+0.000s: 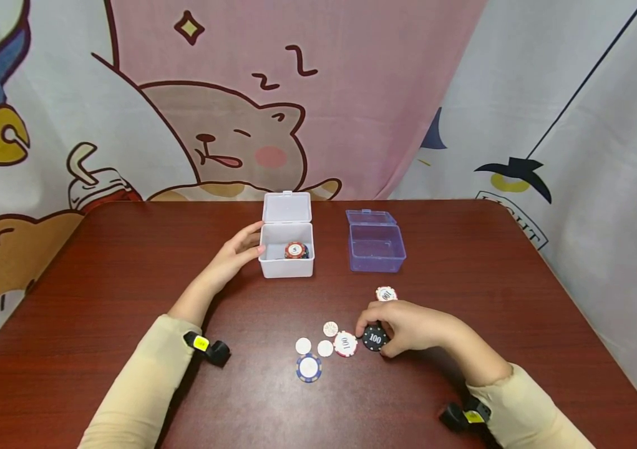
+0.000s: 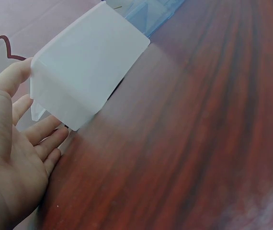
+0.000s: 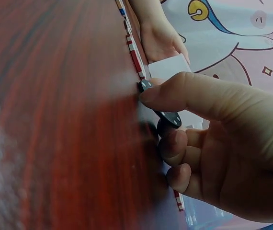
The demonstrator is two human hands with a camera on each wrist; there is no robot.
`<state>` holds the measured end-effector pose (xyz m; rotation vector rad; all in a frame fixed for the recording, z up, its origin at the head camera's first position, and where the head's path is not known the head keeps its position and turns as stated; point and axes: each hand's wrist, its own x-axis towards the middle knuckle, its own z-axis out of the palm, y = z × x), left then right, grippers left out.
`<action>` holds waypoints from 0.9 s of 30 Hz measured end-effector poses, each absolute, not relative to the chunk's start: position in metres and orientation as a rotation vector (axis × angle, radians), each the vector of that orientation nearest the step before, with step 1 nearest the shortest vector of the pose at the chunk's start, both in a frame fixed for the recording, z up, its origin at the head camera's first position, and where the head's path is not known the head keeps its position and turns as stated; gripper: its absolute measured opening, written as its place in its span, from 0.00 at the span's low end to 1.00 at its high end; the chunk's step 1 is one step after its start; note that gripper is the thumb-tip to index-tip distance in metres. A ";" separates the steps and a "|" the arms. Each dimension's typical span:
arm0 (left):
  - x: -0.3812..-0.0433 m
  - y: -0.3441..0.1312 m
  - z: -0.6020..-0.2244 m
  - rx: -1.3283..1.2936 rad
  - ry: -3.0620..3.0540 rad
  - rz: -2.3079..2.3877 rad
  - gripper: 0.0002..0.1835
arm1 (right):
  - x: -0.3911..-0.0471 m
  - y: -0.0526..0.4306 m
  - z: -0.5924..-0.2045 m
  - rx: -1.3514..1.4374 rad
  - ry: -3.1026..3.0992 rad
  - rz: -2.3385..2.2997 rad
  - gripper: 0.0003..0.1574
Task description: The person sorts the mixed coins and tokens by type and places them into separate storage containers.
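My right hand (image 1: 410, 324) pinches a black poker chip (image 1: 375, 337) marked 100 between thumb and fingers. In the right wrist view the black chip (image 3: 169, 118) is tilted, one edge off the tabletop. My left hand (image 1: 236, 254) touches the left side of a white plastic box (image 1: 287, 269), its fingers fairly straight; the left wrist view has the thumb at a corner of the white box (image 2: 86, 60). Inside that box lies a red-rimmed chip (image 1: 296, 250) marked 5, on top of other chips that are mostly hidden. Its lid (image 1: 287, 207) stands raised at the back.
Left of the black chip lie a red-and-white chip (image 1: 345, 343), a blue-rimmed chip (image 1: 309, 368) and several small white discs (image 1: 325, 348). Another white chip (image 1: 386, 294) lies behind my right hand. A translucent blue box (image 1: 377, 264) with raised lid stands right of the white one.
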<state>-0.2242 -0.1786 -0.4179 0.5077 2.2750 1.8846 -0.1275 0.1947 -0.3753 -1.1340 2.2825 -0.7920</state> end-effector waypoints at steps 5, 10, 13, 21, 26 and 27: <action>-0.224 -0.179 -0.417 0.511 2.287 1.876 0.32 | -0.129 0.194 -0.376 -1.140 2.292 -0.782 0.30; -0.222 -0.178 -0.413 0.518 2.277 1.878 0.33 | -0.129 0.194 -0.375 -1.140 2.295 -0.775 0.29; -0.222 -0.178 -0.413 0.516 2.277 1.875 0.33 | -0.128 0.195 -0.374 -1.124 2.285 -0.778 0.29; -0.223 -0.178 -0.416 0.488 2.269 1.881 0.32 | -0.127 0.197 -0.374 -1.138 2.270 -0.769 0.35; -0.223 -0.177 -0.415 0.500 2.246 1.898 0.33 | -0.128 0.198 -0.373 -1.161 2.256 -0.758 0.39; -0.224 -0.177 -0.415 0.506 2.240 1.903 0.33 | -0.127 0.198 -0.372 -1.162 2.253 -0.760 0.39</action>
